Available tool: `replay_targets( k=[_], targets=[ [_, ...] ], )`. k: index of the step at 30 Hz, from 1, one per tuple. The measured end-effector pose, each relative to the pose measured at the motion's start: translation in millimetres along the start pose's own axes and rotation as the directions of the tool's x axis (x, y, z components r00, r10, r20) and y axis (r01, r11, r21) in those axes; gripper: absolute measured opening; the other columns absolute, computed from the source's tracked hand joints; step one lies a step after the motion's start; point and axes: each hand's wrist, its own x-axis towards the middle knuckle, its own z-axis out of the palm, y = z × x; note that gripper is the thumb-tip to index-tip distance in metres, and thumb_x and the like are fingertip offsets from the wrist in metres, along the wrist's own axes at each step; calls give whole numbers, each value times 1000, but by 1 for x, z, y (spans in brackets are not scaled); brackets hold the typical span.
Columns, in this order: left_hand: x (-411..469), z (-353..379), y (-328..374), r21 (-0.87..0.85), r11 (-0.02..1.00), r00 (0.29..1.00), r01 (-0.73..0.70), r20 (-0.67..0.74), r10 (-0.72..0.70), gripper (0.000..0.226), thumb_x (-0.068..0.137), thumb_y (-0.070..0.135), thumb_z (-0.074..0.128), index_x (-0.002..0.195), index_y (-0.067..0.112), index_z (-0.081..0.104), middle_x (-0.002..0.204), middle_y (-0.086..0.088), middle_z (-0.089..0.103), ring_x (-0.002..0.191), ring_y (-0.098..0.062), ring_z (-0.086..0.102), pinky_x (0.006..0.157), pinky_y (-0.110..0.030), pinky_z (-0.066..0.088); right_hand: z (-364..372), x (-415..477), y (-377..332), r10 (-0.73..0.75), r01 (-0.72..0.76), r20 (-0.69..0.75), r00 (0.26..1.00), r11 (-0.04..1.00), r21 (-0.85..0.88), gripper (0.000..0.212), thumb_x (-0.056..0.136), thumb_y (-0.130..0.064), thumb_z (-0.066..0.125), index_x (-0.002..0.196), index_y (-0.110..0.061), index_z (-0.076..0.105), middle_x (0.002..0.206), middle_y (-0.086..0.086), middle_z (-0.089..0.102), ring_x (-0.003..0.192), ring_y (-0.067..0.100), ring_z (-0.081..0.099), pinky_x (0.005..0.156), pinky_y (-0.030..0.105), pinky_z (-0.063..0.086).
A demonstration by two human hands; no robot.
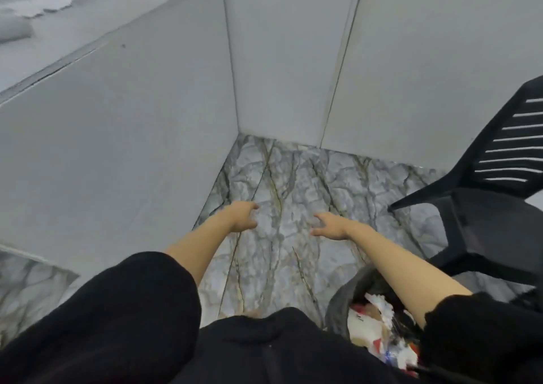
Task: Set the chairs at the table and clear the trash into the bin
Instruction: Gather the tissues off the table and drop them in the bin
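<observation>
Both my hands reach forward and down over the marble floor, holding nothing. My left hand (242,216) has its fingers loosely curled and apart. My right hand (330,226) is also spread, fingers pointing left. A bin with a dark liner (348,289) stands under my right forearm, filled with crumpled paper and wrappers (371,325). A black plastic chair (487,231) with a slatted back stands at the right, next to the bin. Torn white paper (44,3) lies on the grey table top (88,31) at the upper left.
The table's grey side panel (132,137) rises close on my left and meets a grey wall (293,75) ahead, forming a corner. Marble-patterned floor (288,184) fills the gap between panel, wall and chair.
</observation>
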Motion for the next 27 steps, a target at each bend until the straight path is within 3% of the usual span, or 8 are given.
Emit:
replay_targets(
  k=[9, 14, 22, 27],
  targets=[
    [144, -92, 65, 165, 942, 957, -291, 69, 283, 59, 93, 28, 51, 145, 11, 30, 151, -11, 36, 137, -28, 37, 112, -39, 35, -83, 58, 45, 195, -164, -59, 979, 926, 340, 71, 94, -40, 44, 148, -9, 10, 157, 10, 18, 142, 26, 25, 116, 38, 24],
    [237, -125, 136, 234, 875, 905, -424, 140, 401, 59, 93, 27, 51, 145, 8, 30, 151, -13, 35, 138, -28, 36, 112, -39, 34, -139, 88, 107, 290, -210, -117, 950, 870, 447, 68, 96, -37, 42, 148, -7, 9, 158, 10, 10, 144, 25, 18, 116, 35, 18],
    [365, -166, 300, 329, 719, 791, -612, 259, 554, 60, 93, 29, 51, 145, 10, 29, 151, -12, 37, 136, -27, 39, 110, -39, 37, -230, 97, 237, 505, -293, -184, 843, 718, 631, 71, 94, -41, 44, 148, -9, 10, 158, 9, 12, 143, 25, 21, 117, 37, 22],
    [397, -160, 415, 362, 534, 645, -764, 411, 644, 64, 91, 34, 53, 145, 10, 29, 151, -13, 36, 137, -28, 37, 111, -39, 35, -258, 69, 306, 632, -336, -198, 750, 621, 708, 67, 95, -40, 43, 148, -11, 14, 157, 8, 15, 143, 25, 21, 114, 35, 22]
  ],
)
